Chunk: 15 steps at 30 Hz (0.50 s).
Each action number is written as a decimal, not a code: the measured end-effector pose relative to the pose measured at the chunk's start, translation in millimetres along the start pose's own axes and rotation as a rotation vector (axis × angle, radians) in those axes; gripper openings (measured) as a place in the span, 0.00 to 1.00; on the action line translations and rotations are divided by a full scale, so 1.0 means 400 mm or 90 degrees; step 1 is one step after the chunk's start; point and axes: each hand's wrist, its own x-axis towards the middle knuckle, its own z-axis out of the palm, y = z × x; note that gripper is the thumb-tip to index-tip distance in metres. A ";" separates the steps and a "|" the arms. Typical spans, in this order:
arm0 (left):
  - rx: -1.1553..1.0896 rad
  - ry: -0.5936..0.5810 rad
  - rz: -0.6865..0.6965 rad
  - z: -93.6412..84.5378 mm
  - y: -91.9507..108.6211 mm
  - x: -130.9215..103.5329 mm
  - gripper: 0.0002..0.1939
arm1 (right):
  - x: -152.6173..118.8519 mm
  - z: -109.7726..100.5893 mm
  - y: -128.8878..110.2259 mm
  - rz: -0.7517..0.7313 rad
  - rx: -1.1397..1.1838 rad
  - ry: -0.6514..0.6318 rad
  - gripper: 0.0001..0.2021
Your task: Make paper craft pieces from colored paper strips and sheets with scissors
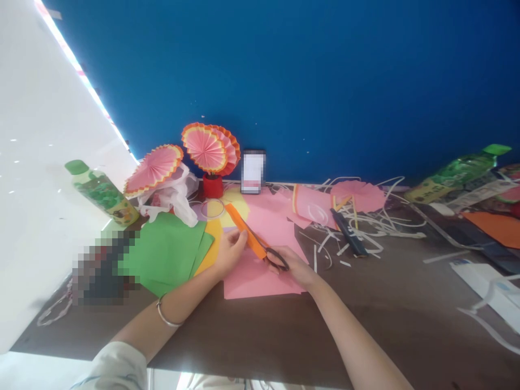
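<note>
My left hand (231,248) is closed on a narrow orange paper strip (242,227), pinching its left edge. The strip slants from upper left to lower right over pink paper sheets (260,279). In my right hand (293,265) is a pair of scissors (279,259) with dark handles, its blades lying along the strip's right edge. Part of the blades is hidden by the strip. Left of my left hand lie green paper sheets (166,252), with yellow paper (213,254) partly under them.
Pleated paper fans (204,149) stand in a red holder (212,186) beside a propped phone (252,172). A white plastic bag (173,192) and a green-capped bottle (103,194) are at left. Paper scraps (390,225) and a dark box cutter (349,234) lie right; another bottle (459,173) leans beyond.
</note>
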 end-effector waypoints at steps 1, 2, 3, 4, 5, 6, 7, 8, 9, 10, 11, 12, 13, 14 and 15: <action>0.000 0.003 0.000 0.000 0.000 0.000 0.18 | 0.001 -0.001 0.002 -0.001 0.001 -0.001 0.18; 0.000 0.005 -0.001 0.001 0.001 0.000 0.18 | 0.002 -0.002 0.005 -0.003 0.001 -0.003 0.18; 0.000 0.008 -0.001 0.001 0.003 -0.001 0.18 | 0.003 -0.003 0.007 -0.004 0.001 -0.005 0.18; 0.001 0.010 -0.001 0.002 0.004 -0.001 0.18 | 0.003 -0.004 0.009 -0.005 0.001 -0.007 0.18; 0.002 0.011 -0.001 0.002 0.006 -0.001 0.18 | 0.004 -0.004 0.010 -0.006 0.001 -0.008 0.18; 0.004 0.012 0.000 0.002 0.008 -0.001 0.18 | 0.004 -0.004 0.011 -0.007 0.002 -0.009 0.18; 0.006 0.013 0.001 0.003 0.009 -0.001 0.18 | 0.005 -0.004 0.011 -0.009 0.004 -0.009 0.18; 0.007 0.014 0.001 0.003 0.009 -0.001 0.18 | 0.005 -0.003 0.011 -0.009 0.005 -0.009 0.18; 0.007 0.015 0.002 0.002 0.009 -0.001 0.18 | 0.005 -0.003 0.011 -0.009 0.006 -0.010 0.18; 0.007 0.017 0.003 0.002 0.009 -0.001 0.18 | 0.005 -0.002 0.011 -0.010 0.006 -0.010 0.19; 0.005 0.018 0.003 0.002 0.008 -0.001 0.18 | 0.006 -0.002 0.011 -0.010 0.004 -0.012 0.19; 0.004 0.018 0.004 0.002 0.006 -0.001 0.18 | 0.006 -0.001 0.011 -0.010 0.000 -0.014 0.19; 0.003 0.018 0.004 0.001 0.005 -0.001 0.18 | 0.006 -0.001 0.011 -0.011 -0.003 -0.014 0.19; 0.002 0.018 0.005 0.001 0.004 -0.001 0.18 | 0.006 0.000 0.011 -0.013 -0.006 -0.015 0.19; 0.002 0.017 0.004 0.001 0.003 -0.001 0.18 | 0.006 0.000 0.011 -0.015 -0.009 -0.014 0.19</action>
